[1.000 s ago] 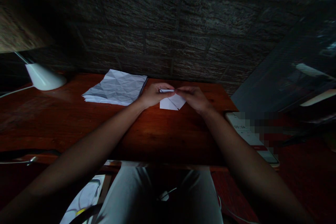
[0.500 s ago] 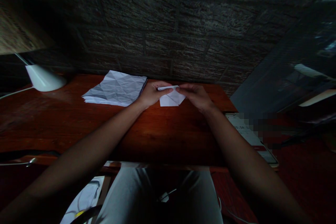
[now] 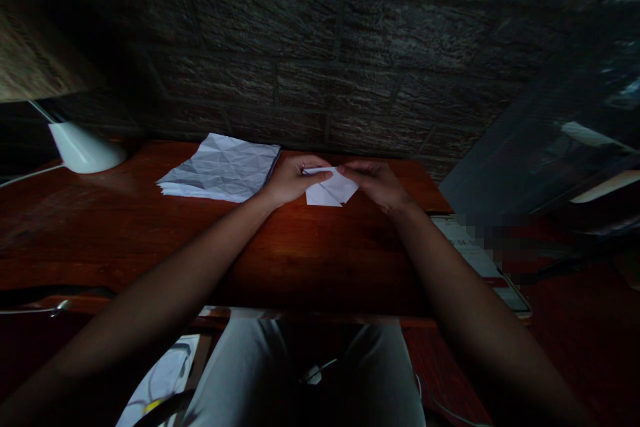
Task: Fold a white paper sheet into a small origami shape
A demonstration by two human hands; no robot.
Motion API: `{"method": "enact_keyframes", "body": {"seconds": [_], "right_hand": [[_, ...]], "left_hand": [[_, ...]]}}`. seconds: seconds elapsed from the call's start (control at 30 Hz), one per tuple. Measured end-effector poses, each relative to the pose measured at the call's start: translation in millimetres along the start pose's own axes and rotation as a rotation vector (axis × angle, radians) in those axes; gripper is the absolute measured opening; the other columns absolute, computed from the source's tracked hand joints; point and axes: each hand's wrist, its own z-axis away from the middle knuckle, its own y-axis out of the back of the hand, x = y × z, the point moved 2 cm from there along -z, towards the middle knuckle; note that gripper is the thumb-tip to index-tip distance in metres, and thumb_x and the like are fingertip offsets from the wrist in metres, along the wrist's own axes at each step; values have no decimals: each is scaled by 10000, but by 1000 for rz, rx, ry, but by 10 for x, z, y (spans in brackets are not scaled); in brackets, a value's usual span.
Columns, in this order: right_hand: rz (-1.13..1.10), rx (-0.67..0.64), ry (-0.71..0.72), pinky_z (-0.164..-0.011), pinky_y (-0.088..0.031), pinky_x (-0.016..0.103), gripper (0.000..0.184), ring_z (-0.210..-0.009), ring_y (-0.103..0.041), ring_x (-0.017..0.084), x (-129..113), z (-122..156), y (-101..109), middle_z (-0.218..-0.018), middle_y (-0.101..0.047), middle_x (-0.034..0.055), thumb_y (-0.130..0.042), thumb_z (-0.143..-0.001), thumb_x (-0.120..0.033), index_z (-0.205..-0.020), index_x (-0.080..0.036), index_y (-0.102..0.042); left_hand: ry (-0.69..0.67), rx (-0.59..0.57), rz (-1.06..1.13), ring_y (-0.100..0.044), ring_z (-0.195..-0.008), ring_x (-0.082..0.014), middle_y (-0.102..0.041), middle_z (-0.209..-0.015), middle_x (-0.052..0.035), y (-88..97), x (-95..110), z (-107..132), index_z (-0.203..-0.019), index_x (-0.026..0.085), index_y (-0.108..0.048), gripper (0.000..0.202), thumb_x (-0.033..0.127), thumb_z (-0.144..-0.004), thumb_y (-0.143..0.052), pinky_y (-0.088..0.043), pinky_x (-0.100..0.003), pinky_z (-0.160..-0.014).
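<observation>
A small folded sheet of white paper (image 3: 324, 195) is held between my two hands above the wooden desk. My left hand (image 3: 291, 180) pinches its left and upper part, thumb on the near face and fingers behind. On the other side, my right hand (image 3: 375, 181) grips the upper right edge between thumb and fingers. A notch shows in the paper's lower edge, where two flaps meet. To the left of my left hand lies a stack of creased white paper sheets (image 3: 225, 163).
The wooden desk (image 3: 300, 253) runs up to a dark stone-block wall (image 3: 350, 67). A lamp with a white base (image 3: 85, 150) stands at the left. A device with a lit screen (image 3: 475, 250), partly pixelated, lies by my right forearm. Cables hang near the desk's front edge.
The folded paper has tilted and dropped slightly. The notch in its lower edge looks wider, with the right flap more apart. Both hands keep their grip, the right shifted slightly right.
</observation>
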Motion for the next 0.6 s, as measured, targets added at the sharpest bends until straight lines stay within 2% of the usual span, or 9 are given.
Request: {"method": "enact_keyframes", "body": {"seconds": [0.23,0.53,0.6], "right_hand": [[20,15,41,-712,-489,321,357,-720,-623,163,-18,1,-9,-826,-761,17,-856,-694,-531,-845,-213,-797],[-8,-14,45,-774,-505,338,294,-753,-645,159,-49,3,15,-859,-775,15,-866,-709,-489,-833,-228,-807],[-3,-22,43,-779,-514,337,306,-746,-644,157,-71,13,13,-849,-780,14,-873,-692,-495,-819,-225,-804]], "left_hand": [[43,-27,45,-721,-894,-204,-811,-993,-67,-23,24,13,-945,178,-808,347,440,-727,-872,-540,-335,-835],[80,64,86,-712,-893,-195,-806,-987,-58,-3,21,12,-927,183,-811,304,398,-720,-873,-529,-323,-837],[74,46,82,-708,-875,-188,-802,-961,-54,-7,32,13,-911,181,-806,291,401,-728,-862,-523,-310,-813]]}}
